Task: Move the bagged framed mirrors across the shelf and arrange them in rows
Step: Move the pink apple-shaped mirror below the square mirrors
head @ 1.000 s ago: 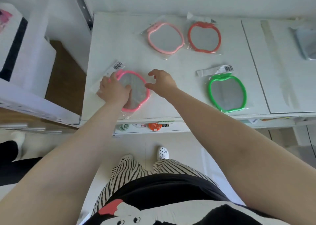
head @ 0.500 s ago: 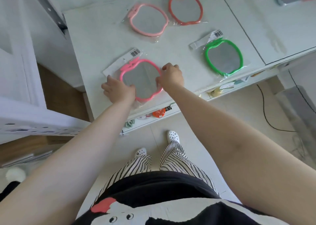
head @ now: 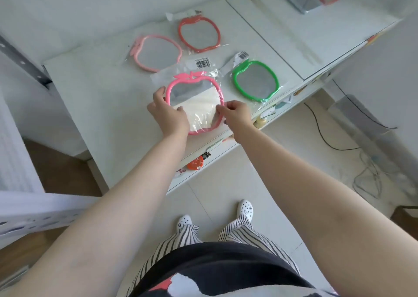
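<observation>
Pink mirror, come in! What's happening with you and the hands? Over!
Both hands, left and right, grip hot-pink mirror by its sides. Green mirror close on the right. Light-pink mirror just behind.

Your hot-pink mirror (head: 195, 102) sits tilted near the shelf's (head: 95, 97) front edge; pale pink (head: 156, 53), red (head: 199, 34) and green (head: 255, 80) ones lie flat.

Bare shelf (head: 95, 106) lies open leftward; the green mirror (head: 255, 80) crowds the right.
</observation>
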`<state>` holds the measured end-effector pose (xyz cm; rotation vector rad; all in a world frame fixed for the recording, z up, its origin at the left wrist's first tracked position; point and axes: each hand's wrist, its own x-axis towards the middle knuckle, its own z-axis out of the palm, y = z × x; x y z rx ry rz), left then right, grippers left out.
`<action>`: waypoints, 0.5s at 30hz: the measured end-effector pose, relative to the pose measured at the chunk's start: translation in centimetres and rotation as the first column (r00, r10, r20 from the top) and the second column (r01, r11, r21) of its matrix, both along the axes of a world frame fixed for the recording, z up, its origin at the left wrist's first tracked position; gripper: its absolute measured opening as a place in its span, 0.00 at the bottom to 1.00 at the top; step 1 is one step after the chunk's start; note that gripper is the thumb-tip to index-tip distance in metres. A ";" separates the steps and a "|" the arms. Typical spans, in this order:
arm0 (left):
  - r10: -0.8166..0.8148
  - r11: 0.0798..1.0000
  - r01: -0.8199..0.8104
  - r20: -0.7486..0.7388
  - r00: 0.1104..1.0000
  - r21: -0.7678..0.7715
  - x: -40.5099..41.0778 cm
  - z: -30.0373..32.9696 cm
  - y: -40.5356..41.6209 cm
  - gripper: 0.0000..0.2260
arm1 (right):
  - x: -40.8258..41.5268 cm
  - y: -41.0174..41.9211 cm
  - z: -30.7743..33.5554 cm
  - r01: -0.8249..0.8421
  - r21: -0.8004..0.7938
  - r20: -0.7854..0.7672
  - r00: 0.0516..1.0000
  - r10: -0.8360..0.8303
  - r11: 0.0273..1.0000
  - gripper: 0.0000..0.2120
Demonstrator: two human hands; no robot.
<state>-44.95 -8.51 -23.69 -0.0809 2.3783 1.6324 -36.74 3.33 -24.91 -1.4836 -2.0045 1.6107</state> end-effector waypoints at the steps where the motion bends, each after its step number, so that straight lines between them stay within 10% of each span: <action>1: -0.015 1.000 0.016 -0.009 1.000 0.021 0.3 0.4 1.1 0.27 | 0.6 1.0 0.4 0.017 -0.014 -0.018 1.000 -0.018 1.000 0.06; 15: -0.116 0.993 0.115 0.209 0.971 0.018 6.6 1.4 16.7 0.20 | 10.5 15.6 2.5 0.252 -0.039 -0.070 0.965 -0.254 0.967 0.11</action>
